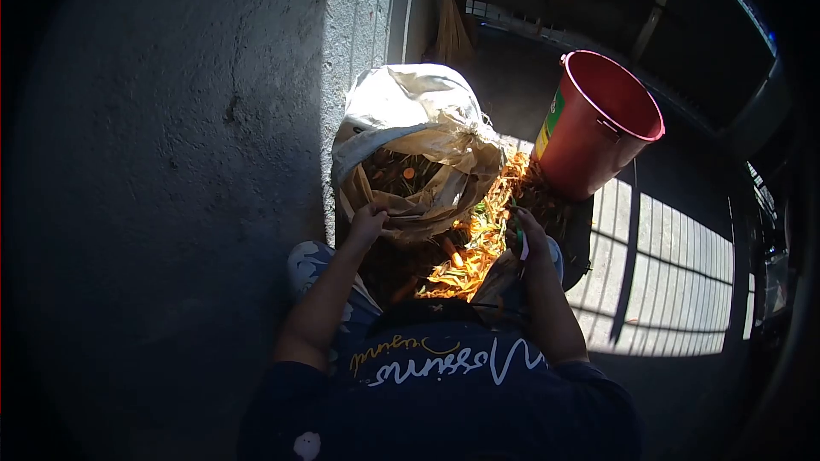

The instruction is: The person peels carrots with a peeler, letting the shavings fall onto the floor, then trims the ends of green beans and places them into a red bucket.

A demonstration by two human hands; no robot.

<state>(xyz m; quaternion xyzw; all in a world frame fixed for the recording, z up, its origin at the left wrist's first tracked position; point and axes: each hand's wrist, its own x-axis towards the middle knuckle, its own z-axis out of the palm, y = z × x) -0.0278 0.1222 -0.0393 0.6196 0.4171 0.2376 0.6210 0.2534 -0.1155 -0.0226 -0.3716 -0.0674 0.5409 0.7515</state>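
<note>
My left hand [370, 222] is closed on the near rim of a white woven sack [418, 90], which stands with its mouth toward me. Dark scraps and an orange round piece [408, 173] show inside the sack. My right hand [533, 237] is closed round a slim green and white object [524, 245], mostly covered by the fingers; I cannot tell its kind. Between my knees and the sack lies a heap of orange peelings [491, 230] with green bits, sunlit in part. A carrot-like piece [452, 249] rests among them.
A red bucket [589, 137] stands beyond the peelings on the right, tilted in this view. A rough concrete wall [196, 137] runs along my left. At the back a straw broom [453, 30] leans upright. Barred sunlight falls on the floor [658, 282] at right.
</note>
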